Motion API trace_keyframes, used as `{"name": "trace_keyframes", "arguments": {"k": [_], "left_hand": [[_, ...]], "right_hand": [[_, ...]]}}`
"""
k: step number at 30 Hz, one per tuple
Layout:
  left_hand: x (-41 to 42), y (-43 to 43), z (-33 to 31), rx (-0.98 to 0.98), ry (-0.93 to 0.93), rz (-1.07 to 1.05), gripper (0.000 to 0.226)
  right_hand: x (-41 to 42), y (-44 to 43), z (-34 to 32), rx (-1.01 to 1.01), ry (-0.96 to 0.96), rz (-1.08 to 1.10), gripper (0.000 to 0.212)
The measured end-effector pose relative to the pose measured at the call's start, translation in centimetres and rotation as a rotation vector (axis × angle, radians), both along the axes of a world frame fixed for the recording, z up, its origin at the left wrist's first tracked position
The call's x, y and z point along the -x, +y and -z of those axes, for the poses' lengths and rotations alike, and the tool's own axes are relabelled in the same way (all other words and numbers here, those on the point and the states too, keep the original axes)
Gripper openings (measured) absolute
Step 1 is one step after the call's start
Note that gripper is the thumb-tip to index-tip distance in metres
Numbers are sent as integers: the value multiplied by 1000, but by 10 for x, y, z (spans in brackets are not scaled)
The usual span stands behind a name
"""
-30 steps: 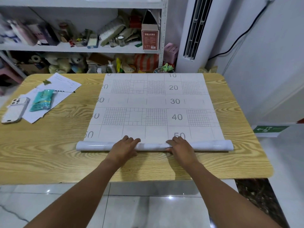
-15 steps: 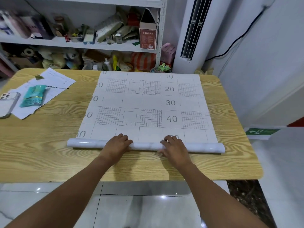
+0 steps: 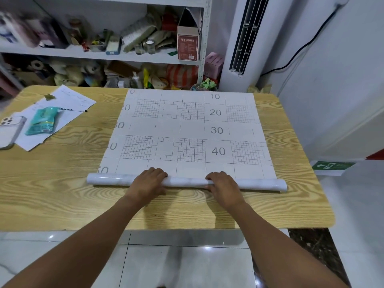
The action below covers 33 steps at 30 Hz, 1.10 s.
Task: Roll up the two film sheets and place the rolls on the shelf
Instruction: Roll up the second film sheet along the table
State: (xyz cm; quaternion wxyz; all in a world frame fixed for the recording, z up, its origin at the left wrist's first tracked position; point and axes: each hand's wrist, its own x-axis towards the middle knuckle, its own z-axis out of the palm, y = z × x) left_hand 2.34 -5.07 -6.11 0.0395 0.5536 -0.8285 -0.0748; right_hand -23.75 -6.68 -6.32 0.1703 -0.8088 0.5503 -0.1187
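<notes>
A white film sheet point(image 3: 191, 129) with grey grids and numbers 10 to 50 lies flat on the wooden table point(image 3: 62, 196). Its near edge is wound into a glossy white roll point(image 3: 187, 182) lying across the table. My left hand point(image 3: 149, 180) rests on the roll left of centre, fingers curled over it. My right hand point(image 3: 223, 185) grips the roll right of centre in the same way. Only one sheet is visible. The metal shelf point(image 3: 104, 56) stands behind the table, crowded with items.
On the table's left lie papers point(image 3: 68, 102) with a pen, a teal packet point(image 3: 42, 120) and a phone point(image 3: 9, 129). A red-brown box point(image 3: 187, 46) stands on the shelf. A white air conditioner point(image 3: 243, 38) stands at the back right, beside a white wall.
The roll has advanced slightly up the sheet, now covering most of the 50 mark. Both hands stayed on it, curling further over the roll. The camera view shifted a little.
</notes>
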Motion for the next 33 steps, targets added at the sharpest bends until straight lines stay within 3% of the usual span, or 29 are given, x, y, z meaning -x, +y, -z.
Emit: {"name": "trace_keyframes", "arguments": {"k": [8,13,16,20,24,27,33], "left_hand": [[-3,-8,7,151,1,50,37],[-3,-9,12,221,3,22,50],[-1,-8,10,245,4,-4,57],[4,-6,0,224,-141,-52,65],[-1,-6,9,98,-4,-85,44],[-5,-8,14,131,56,-56,29],[-7,-15,11,127,-59,12,51]], "right_hand": [[-2,-4,1,60,52,-18,13],[-2,-6,4,129,130,-55,15],[0,-6,3,103,121,-54,31],[-1,-6,0,42,99,-54,48],[-3,-7,-4,32,49,-26,32],[-2,-7,-3,42,47,-38,26],[-3,-9,-2,72,62,-36,17]]}}
